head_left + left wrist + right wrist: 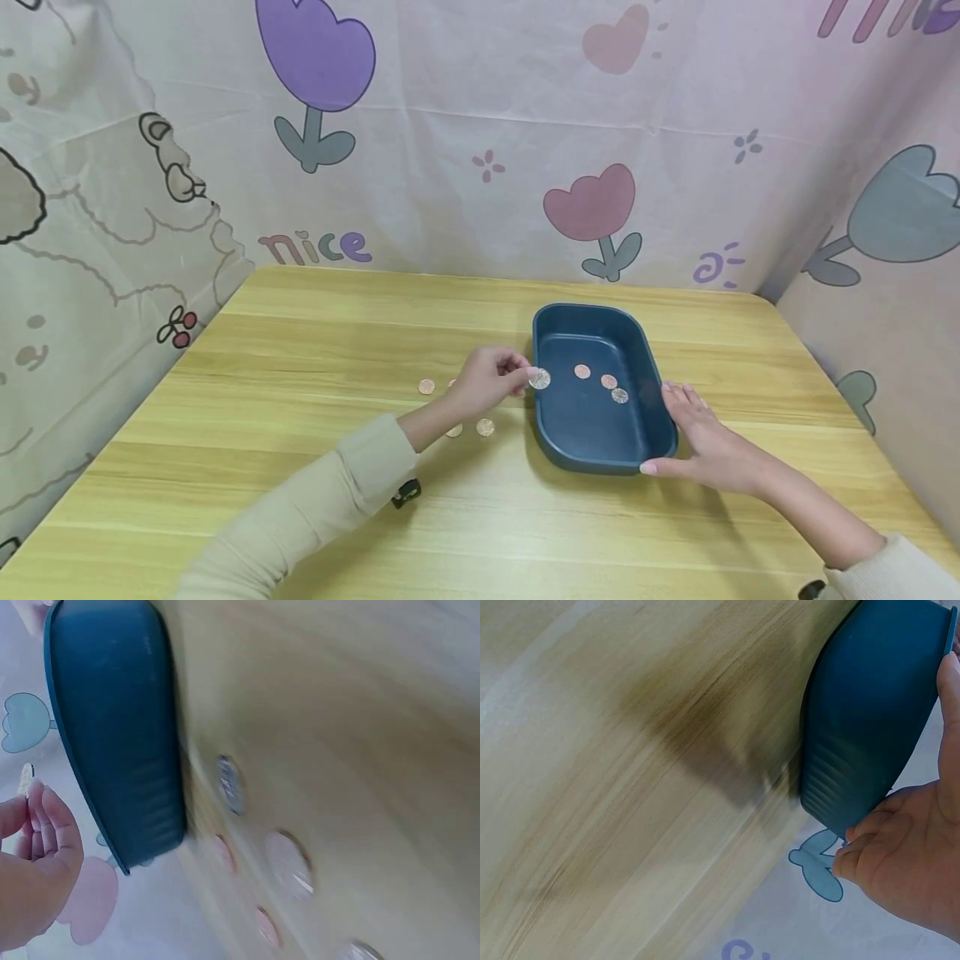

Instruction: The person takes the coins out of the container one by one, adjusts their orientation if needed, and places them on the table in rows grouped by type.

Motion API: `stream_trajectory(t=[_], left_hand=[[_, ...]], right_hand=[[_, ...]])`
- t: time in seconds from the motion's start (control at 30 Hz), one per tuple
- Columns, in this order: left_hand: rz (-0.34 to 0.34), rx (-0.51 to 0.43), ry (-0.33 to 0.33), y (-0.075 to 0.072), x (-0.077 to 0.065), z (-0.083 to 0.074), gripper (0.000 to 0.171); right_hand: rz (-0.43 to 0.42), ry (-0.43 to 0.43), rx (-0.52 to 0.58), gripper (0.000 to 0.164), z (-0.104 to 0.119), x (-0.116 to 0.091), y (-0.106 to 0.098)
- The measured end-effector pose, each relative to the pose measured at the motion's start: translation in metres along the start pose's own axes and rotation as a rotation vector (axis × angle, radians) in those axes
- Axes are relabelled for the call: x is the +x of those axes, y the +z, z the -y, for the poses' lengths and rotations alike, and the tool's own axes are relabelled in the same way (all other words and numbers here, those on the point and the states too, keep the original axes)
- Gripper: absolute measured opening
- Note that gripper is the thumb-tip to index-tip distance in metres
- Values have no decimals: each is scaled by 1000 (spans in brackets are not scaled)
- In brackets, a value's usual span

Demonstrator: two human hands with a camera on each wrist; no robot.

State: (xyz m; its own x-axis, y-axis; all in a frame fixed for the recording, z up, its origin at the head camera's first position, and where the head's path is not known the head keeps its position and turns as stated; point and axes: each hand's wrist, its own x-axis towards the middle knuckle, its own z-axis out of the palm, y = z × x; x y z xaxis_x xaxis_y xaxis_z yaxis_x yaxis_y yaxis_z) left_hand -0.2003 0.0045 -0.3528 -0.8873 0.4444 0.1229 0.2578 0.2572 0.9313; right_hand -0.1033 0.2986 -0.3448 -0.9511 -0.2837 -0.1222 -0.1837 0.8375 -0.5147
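My left hand (491, 383) pinches a silver coin (540, 379) between thumb and fingertips at the left rim of a dark blue tray (592, 463). Inside the tray lie two copper-coloured coins (582, 372) and a duller, brownish coin (619, 396). My right hand (708, 450) rests against the tray's near right corner, its thumb at the front rim and its fingers spread along the right side. In the right wrist view, the right hand's fingertips (847, 859) touch the tray's outer rim. Several coins (485, 427) lie on the table left of the tray, partly hidden by the left forearm.
The wooden table (315, 358) runs back to a patterned cloth (450, 150) hanging behind it and along both sides. In the left wrist view, several loose coins (289, 862) lie flat beside the tray wall. Both wrists carry small black devices (407, 493).
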Motion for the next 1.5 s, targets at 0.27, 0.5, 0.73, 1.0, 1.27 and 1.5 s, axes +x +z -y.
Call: stream_trajectory(t=[0.27,0.5,0.73,1.0,1.27,1.5], left_hand=[[-30,58,-6,-19,-16,17,16],[-59,63,-58,-32,-27,30,16],[-94,106,-94,-49,-41,43,19],[-117,172,-122,-72,-61,54,16],[-144,225,-168,-94,-76,61,18],[-133,266,-204,-109,-87,67,16]], right_hand=[[-2,-1,2,113,0,-1,-1],[-6,6,-1,113,-1,-1,-1],[-4,6,-2,113,-1,-1,-1],[-4,5,4,113,0,-2,0],[-3,6,-6,113,0,-1,-1],[-2,8,-7,112,1,0,0]])
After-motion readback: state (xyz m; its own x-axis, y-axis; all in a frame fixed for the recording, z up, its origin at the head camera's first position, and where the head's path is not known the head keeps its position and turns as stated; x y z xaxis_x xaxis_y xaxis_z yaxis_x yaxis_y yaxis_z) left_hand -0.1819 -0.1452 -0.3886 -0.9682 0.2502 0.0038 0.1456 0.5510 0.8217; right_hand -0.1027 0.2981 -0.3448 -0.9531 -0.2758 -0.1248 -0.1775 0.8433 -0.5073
